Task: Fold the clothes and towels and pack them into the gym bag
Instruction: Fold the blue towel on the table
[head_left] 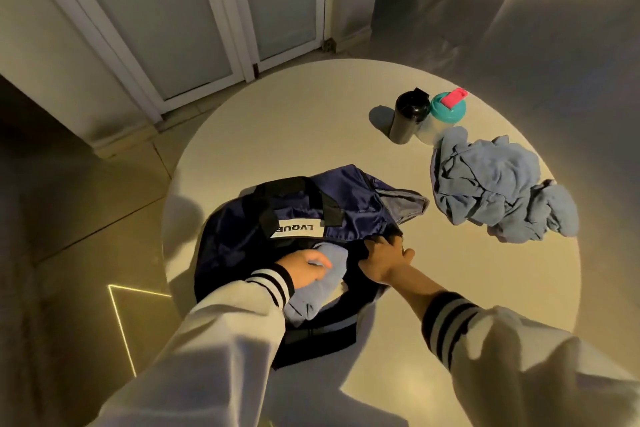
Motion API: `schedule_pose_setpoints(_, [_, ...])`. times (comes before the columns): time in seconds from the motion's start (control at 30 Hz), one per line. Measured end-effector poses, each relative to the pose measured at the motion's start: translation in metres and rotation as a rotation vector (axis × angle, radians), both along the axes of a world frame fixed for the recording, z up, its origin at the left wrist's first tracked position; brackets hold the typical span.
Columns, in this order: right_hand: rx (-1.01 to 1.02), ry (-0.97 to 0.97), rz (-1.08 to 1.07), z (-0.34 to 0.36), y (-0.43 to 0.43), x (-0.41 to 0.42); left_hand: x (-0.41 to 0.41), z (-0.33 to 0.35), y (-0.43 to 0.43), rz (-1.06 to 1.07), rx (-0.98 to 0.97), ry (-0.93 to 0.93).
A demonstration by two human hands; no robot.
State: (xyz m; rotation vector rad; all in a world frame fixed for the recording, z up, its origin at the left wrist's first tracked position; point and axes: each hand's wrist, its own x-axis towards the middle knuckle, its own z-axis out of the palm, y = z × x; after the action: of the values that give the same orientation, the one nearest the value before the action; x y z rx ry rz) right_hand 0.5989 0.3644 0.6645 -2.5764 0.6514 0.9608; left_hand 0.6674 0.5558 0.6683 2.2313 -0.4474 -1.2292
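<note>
A navy gym bag [349, 211] with black handles and a white label lies open on the round table's near left side. A folded light-blue cloth [320, 291] sits partly inside the bag's mouth. My left hand [304, 269] rests on top of that cloth, fingers curled around it. My right hand [384, 258] grips the dark edge of the bag's opening on the right. A crumpled light-blue towel or garment [495, 191] lies loose on the table to the right of the bag.
A black bottle [407, 120] and a clear shaker with a teal lid and pink cap [446, 111] stand at the far side of the white round table [294, 135]. Glass doors and tiled floor lie beyond the table's left edge.
</note>
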Motion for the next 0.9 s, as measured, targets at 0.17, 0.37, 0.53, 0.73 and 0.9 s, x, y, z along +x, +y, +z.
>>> schedule_pose_setpoints(0.17, [0.018,0.035,0.028,-0.01,-0.005,-0.002,-0.007,-0.002,-0.009,-0.035,0.031,-0.063])
schedule_pose_setpoints(0.37, [-0.036,-0.285,0.017,-0.013,-0.005,-0.005,-0.003,-0.009,-0.018,-0.044,0.031,-0.061])
schedule_pose_setpoints(0.53, [-0.104,-0.611,-0.003,-0.021,-0.009,-0.023,0.005,-0.003,-0.041,0.118,-0.189,-0.127])
schedule_pose_setpoints(0.73, [0.013,-0.543,-0.178,-0.026,-0.034,-0.037,-0.001,-0.011,-0.083,0.303,-0.254,-0.242])
schedule_pose_setpoints(0.9, [0.281,-0.519,-0.216,-0.024,-0.041,-0.031,-0.008,-0.023,-0.099,0.448,-0.279,-0.265])
